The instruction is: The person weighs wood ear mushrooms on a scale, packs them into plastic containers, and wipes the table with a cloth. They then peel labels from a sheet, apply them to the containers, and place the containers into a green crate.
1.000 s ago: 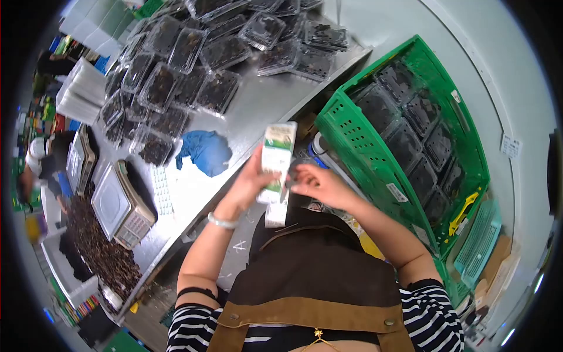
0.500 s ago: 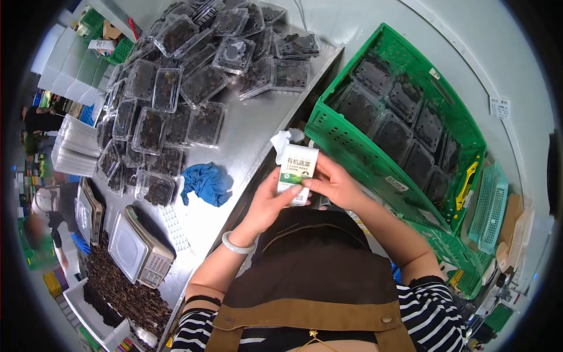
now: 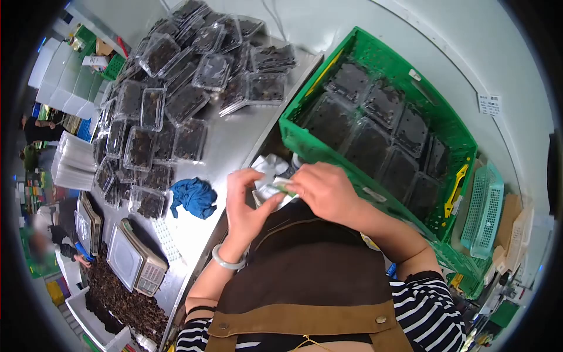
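Observation:
Both my hands are at a white-and-green label strip (image 3: 271,191) just in front of my apron. My left hand (image 3: 246,202), with a pale bangle at the wrist, curls its thumb and fingers round the strip's left side. My right hand (image 3: 325,189) pinches the right end between thumb and fingertips. The strip is tilted, so its print hardly shows. Crumpled white paper (image 3: 271,165) lies just beyond the fingers. Left of my hands, a blue cloth (image 3: 193,198) is bunched on the steel table (image 3: 226,138).
Clear plastic boxes of dark contents (image 3: 141,146) are heaped on the table. A green crate (image 3: 375,44) to the right holds several similar boxes. Two scales (image 3: 126,258) stand near loose dark pieces (image 3: 129,302). At far left is another person's hand (image 3: 82,260).
The label strip has tipped from facing me to nearly edge-on. My right hand has moved up and turned over at its right end, and my left fingers have spread wider.

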